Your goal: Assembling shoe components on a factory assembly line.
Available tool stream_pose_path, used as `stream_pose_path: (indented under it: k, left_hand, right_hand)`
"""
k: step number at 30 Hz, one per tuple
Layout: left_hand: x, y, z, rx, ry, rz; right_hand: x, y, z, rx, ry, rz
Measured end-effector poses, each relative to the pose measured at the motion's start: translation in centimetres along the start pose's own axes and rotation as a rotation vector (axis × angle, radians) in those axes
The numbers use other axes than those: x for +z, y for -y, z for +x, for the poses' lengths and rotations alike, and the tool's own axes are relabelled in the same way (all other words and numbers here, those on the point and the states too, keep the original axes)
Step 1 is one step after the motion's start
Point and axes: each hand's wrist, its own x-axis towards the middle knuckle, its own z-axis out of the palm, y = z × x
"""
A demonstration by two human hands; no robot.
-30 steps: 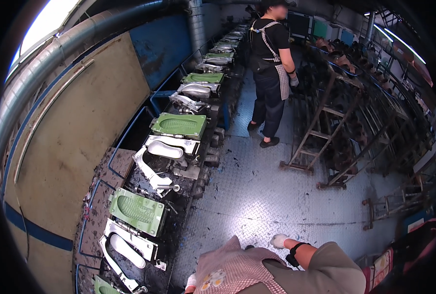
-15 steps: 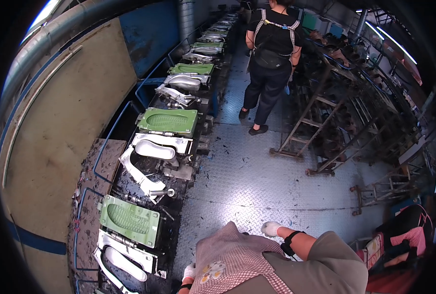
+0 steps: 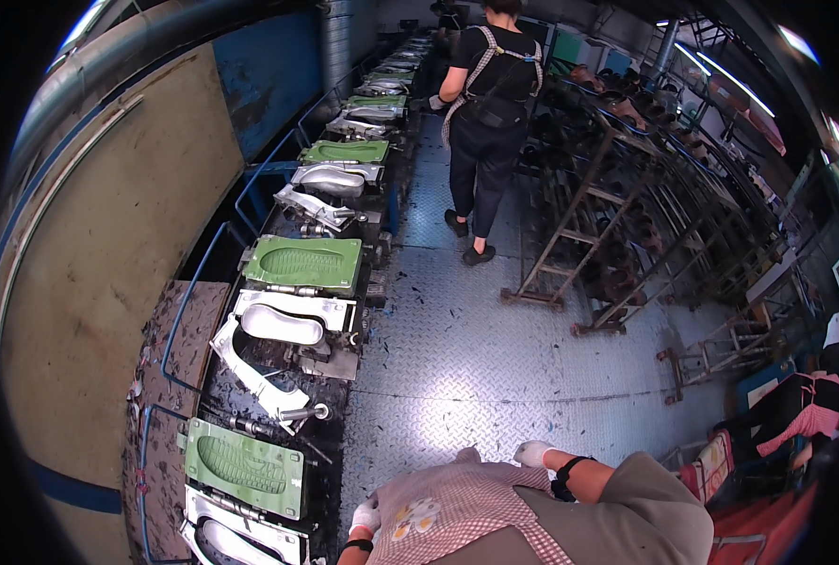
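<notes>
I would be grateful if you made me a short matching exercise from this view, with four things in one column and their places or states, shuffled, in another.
Things
1. Left hand
2. Right hand
3. Nearest green plate
4. Co-worker with checked straps

Places or states
A. White-gloved, at the right edge of the wearer's checked apron
B. Standing on the metal floor, back toward the camera
C. White-gloved, at that apron's left edge
D. Patterned, foot-shaped hollow facing up

Pairs: 1-C, 2-A, 3-D, 4-B
</notes>
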Motion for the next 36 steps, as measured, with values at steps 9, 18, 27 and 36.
stream_pose_path:
  k: [9,18,27,36]
  left_hand:
    - [-1.5,-3.6,3.6,0.034,0.037,-0.050]
    - [-1.5,-7.6,3.4,-0.082,-0.002,0.033]
    - [-0.7,-11.2,6.2,-0.030,-0.044,0.109]
    - [-2.2,-14.5,9.1,-0.038,-0.067,0.111]
  right_hand:
    - [-3.8,0.7,3.3,-0.112,0.014,-0.020]
    - [-7.7,0.2,5.9,-0.121,0.033,-0.041]
    - [-12.7,0.8,9.9,-0.054,0.092,0.104]
    - [-15.6,0.5,12.2,-0.128,0.034,0.107]
